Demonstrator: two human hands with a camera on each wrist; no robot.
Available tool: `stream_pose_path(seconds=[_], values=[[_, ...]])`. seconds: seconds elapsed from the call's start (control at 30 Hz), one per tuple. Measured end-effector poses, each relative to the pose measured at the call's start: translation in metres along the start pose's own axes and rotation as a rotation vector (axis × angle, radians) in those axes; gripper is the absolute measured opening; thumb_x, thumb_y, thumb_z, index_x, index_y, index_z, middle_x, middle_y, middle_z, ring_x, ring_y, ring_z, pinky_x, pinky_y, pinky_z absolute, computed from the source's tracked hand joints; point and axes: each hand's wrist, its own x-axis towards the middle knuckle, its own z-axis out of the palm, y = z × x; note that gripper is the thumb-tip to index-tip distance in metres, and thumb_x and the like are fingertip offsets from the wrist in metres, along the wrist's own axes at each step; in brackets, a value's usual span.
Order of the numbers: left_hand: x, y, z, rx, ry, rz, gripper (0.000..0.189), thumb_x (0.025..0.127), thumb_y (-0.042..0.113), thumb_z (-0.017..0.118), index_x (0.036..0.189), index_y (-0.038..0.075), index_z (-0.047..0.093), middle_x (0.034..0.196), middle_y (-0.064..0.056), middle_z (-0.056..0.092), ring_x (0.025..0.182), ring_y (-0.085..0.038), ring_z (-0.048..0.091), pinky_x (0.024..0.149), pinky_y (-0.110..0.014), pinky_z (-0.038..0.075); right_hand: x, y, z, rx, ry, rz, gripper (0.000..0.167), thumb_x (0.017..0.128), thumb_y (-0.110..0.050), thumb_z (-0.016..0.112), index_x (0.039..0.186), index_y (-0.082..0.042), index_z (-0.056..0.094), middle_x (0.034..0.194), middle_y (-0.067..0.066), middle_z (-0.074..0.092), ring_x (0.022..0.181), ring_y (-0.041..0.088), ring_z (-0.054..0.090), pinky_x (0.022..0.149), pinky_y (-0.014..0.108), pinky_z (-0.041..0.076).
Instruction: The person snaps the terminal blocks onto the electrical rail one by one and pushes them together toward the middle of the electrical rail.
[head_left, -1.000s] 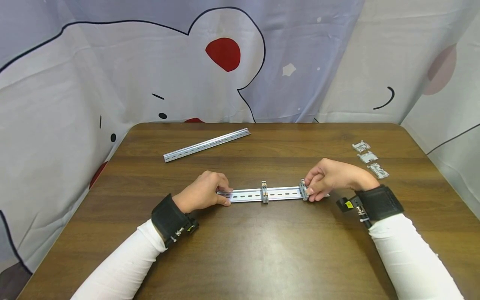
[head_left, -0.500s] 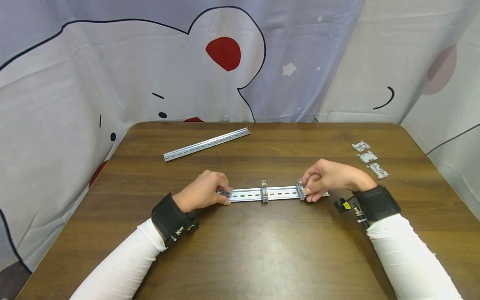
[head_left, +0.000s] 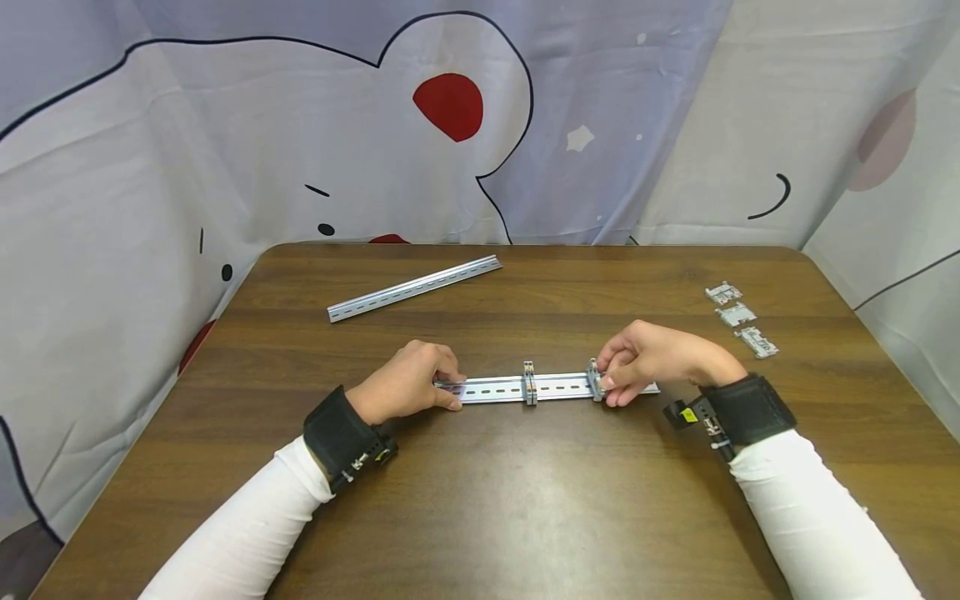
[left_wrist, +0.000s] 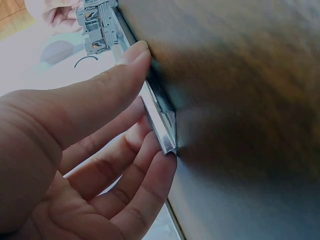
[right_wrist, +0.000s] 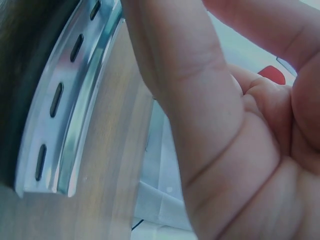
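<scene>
Left hand: the left hand (head_left: 405, 382) grips the left end of the slotted rail (head_left: 551, 394), thumb along one side, fingers along the other; a firm, level hold here should stop the rail twisting or creeping on the table (head_left: 487, 500).
Middle block: the middle block (head_left: 529, 385) stands upright across the rail, apart from both hands; best left unbumped.
Right block: the right block (head_left: 594, 381) stands across the rail nearer its right end; the step in hand seems to be setting its position, so pressure along the rail, square and low, should avoid tilting or jamming.
Right hand: the right hand (head_left: 651, 360) pinches the right block between thumb and fingers; its contact is hidden in its wrist view.
Room on the rail: bare slots lie between the two blocks, and the rail's end juts out beneath the right hand.
Room on the table: bare wood lies in front of the rail; the spare rail (head_left: 414, 289) lies slanted behind it, well apart.
Right side: three loose pieces (head_left: 737, 314) lie behind the right wrist, between it and the far right corner, so a backward swing could brush them.
</scene>
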Motion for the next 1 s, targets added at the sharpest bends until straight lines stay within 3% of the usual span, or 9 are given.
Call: stream_pose_path(seconds=[0.77,1.0], values=[[0.0,0.0,0.0,-0.009,0.0,-0.015,0.025,0.074,0.021,0.086,0.094,0.009,0.078,0.096,0.0,0.067,0.077,-0.016,0.058,0.066,-0.026,0.045,0.01,-0.005,0.015,0.058,0.04,-0.007,0.033,0.092,0.004,0.059,0.12,0.019,0.052,0.095,0.024,0.069,0.085,0.034,0.071,0.077,0.04,0.056],[0.0,0.001,-0.001,-0.019,0.0,-0.004,0.024,0.074,0.02,0.086,0.093,0.008,0.077,0.094,-0.001,0.067,0.077,-0.017,0.058,0.066,-0.026,0.045,0.013,-0.006,0.019,0.067,0.025,-0.043,0.035,0.093,0.003,0.057,0.122,0.021,0.05,0.095,0.025,0.069,0.085,0.033,0.071,0.077,0.04,0.056]])
